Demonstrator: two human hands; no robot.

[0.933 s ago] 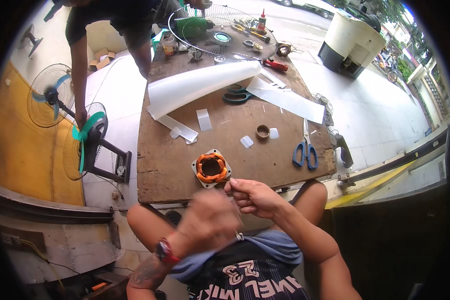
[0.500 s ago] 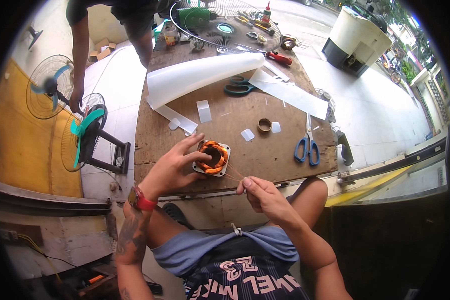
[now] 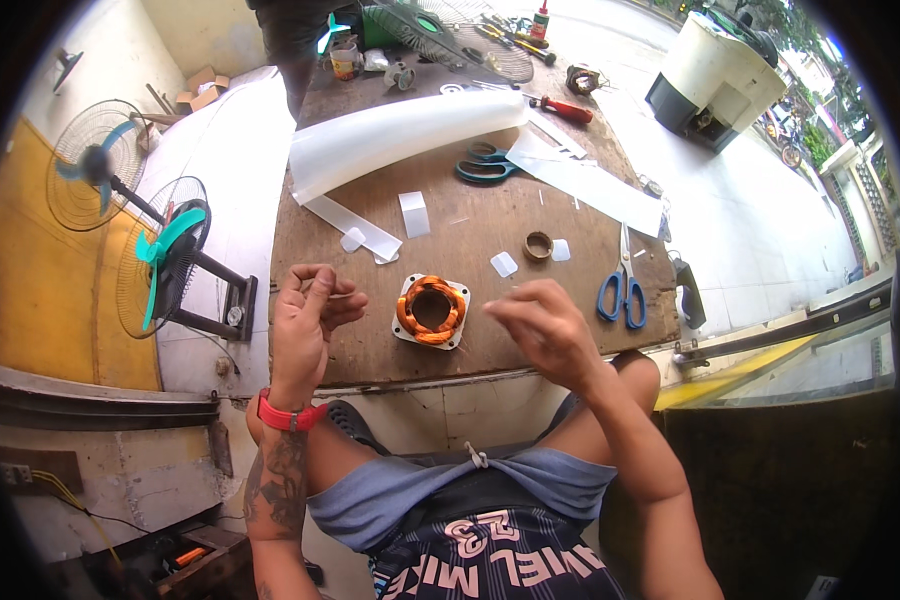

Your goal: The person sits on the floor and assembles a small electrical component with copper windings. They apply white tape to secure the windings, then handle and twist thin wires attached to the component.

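Observation:
A motor stator with orange copper windings around a round bore lies flat on the wooden table in front of me. Just left of it is my left hand, raised, its thumb pressed to the forefinger and the other fingers loosely bent. To the stator's right, my right hand has its fingertips drawn together in a pinch, slightly blurred. Neither hand touches the stator body. Whatever is in either pinch is too small to make out. Past the stator lie a brown ring and small white plastic pieces.
Blue-handled scissors lie right on the wooden table; dark teal scissors lie farther back. A rolled white plastic sheet spans the back, near a red-handled screwdriver. Fans stand at left, and another person beyond.
My left hand has left the stator and moved left. My right hand has risen closer to the table, and the copper wires no longer show between it and the stator. The other person has moved back.

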